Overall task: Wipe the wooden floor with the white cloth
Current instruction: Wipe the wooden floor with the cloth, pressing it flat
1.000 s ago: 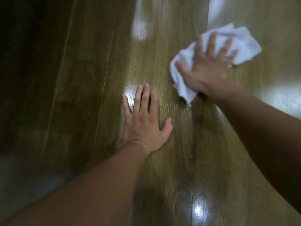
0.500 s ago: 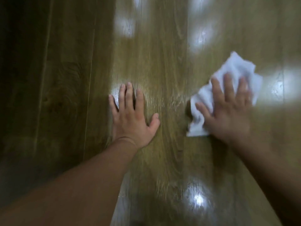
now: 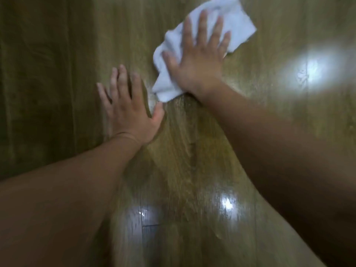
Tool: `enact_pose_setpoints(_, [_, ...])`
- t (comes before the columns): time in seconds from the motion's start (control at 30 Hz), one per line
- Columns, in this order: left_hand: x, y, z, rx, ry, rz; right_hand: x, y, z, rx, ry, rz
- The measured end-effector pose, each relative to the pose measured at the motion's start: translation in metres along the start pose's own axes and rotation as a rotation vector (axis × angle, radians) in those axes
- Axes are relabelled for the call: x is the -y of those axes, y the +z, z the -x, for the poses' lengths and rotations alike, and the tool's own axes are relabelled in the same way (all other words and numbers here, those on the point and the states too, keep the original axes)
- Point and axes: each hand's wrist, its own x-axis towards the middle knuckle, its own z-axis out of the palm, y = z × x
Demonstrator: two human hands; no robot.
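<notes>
Right hand [image 3: 198, 60] is being spread flat on the white cloth [image 3: 238, 22], fingers straight and splayed, nothing gripped, just pressed down. Cloth is being pinned under the palm against the wooden floor [image 3: 183, 160], edges sticking out past fingertips and thumb. It's being held down just above and right of the left hand [image 3: 129, 112], which is being laid flat and open on the boards, thumb nearly at the cloth's lower corner.

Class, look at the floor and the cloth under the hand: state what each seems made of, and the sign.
Floor: wood or wood-look laminate planks, glossy finish; grain streaks, plank seams and bright light reflections show. Cloth: soft white fabric, perhaps cotton, matte; it crumples into folds under the right hand.
</notes>
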Motion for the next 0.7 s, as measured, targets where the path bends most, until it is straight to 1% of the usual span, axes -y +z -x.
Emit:
enact_pose_setpoints(0.07, [-0.001,0.002,0.0,-0.038,-0.002,0.029,-0.014,0.007,0.065,-0.026,-0.174,0.005])
enact_pose_setpoints(0.13, [0.001,0.004,-0.002,-0.068,-0.012,0.033,-0.046,0.009,0.138,-0.038,-0.26,-0.018])
enact_pose_setpoints(0.2, [0.003,0.005,-0.002,-0.078,-0.012,0.04,-0.097,0.004,0.183,-0.01,-0.219,0.024])
enact_pose_setpoints(0.23, [0.004,0.006,-0.002,-0.076,-0.009,0.044,-0.123,-0.001,0.187,0.013,-0.17,0.057])
enact_pose_setpoints(0.3, [0.004,0.007,-0.002,-0.078,0.0,0.047,-0.156,-0.006,0.164,0.039,-0.038,0.099])
enact_pose_setpoints(0.37, [0.004,0.009,-0.001,-0.091,0.012,0.036,-0.154,-0.005,0.121,0.02,0.093,0.066])
enact_pose_setpoints(0.43, [0.006,0.01,-0.001,-0.113,0.008,0.037,-0.134,-0.002,0.084,0.018,0.228,-0.001])
enact_pose_setpoints(0.47, [0.006,0.011,-0.001,-0.116,0.002,0.044,-0.126,-0.001,0.075,0.009,0.265,-0.024])
enact_pose_setpoints(0.53, [0.006,0.011,-0.002,-0.113,-0.003,0.049,-0.118,0.004,0.086,-0.022,0.234,-0.038])
enact_pose_setpoints(0.63, [0.0,0.003,0.004,-0.093,-0.011,0.041,-0.122,0.016,0.158,-0.087,0.075,-0.013])
enact_pose_setpoints(0.67, [-0.004,-0.003,0.006,-0.097,0.018,0.026,-0.123,0.02,0.183,-0.088,0.053,-0.016])
enact_pose_setpoints(0.7, [-0.01,-0.008,0.013,-0.12,0.092,-0.022,-0.126,0.022,0.209,-0.084,0.042,-0.019])
